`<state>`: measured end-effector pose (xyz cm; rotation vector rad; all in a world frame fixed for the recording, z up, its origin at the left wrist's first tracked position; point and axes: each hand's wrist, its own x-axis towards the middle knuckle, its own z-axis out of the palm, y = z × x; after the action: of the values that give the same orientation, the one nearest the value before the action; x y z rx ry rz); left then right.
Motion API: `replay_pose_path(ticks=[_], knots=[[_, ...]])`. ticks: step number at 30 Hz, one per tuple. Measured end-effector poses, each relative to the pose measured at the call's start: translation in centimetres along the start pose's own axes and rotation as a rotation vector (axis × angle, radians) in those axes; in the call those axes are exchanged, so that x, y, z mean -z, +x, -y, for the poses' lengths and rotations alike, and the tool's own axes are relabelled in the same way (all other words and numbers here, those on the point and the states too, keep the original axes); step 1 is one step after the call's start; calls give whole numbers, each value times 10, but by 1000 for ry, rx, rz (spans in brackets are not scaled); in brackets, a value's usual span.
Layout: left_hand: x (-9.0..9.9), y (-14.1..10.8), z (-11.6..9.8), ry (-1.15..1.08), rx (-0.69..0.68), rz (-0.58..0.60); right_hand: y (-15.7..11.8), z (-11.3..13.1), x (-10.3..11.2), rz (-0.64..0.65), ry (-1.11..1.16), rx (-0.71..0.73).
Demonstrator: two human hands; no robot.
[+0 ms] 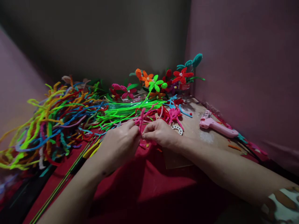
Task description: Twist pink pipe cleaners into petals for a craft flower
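Red table (161, 180): It spread below both my hands and toward me, the largest thing in front.
Coloured pile (46, 124): Many fuzzy stems lay in a tangle, to the left of my left hand and beyond it.
Flowers (155, 83): These fuzzy blooms, orange, green, red and pink, stood behind my hands, on the far side.
Green stems (126, 110): They lay as a loose bundle just beyond my left hand, mostly lengthwise from left to right.
Left hand (123, 137): Its fingers were curled and closed upon the pink strip.
Right hand (160, 132): Thumb and finger made a pinch, as I judge, on the lower part of the same strip.
Step in hand: It seemed to be bending or twisting the strip; the next move called, I think, for a steady left hold and a small turn by the right fingertips.
Pink tool (217, 126): Perhaps a glue gun, it lay to the right of my right hand.
Pink strip (141, 119): It was between my two hands; its long axis was nearly upright, the free end pointing up and leaning slightly right.
White ring (179, 128): With small holes in it, it lay just beyond my right wrist.
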<state>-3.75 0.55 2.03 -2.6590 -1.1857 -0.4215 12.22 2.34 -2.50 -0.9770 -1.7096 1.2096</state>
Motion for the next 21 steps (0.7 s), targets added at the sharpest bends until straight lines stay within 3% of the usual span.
replay_pose_path(ticks=[3, 8, 11, 13, 16, 19, 21], knots=[[1, 7, 8, -371, 228, 123, -6, 1, -3, -94, -326, 261], [-8, 17, 23, -1233, 723, 422, -15, 0, -6, -203, -727, 703], [-15, 14, 28, -1594, 796, 493, -16, 0, -5, -190, -726, 786], [-15, 10, 27, -1654, 789, 434, -15, 2, -3, -202, -559, 682], [-8, 5, 22, -1502, 711, 108, -11, 8, 0, -204, -158, 371], [-1, 1, 15, -1192, 479, -221, -8, 11, 4, -150, 174, 129], [0, -1, 11, -985, 294, -299, -7, 11, 5, -100, 310, 64]])
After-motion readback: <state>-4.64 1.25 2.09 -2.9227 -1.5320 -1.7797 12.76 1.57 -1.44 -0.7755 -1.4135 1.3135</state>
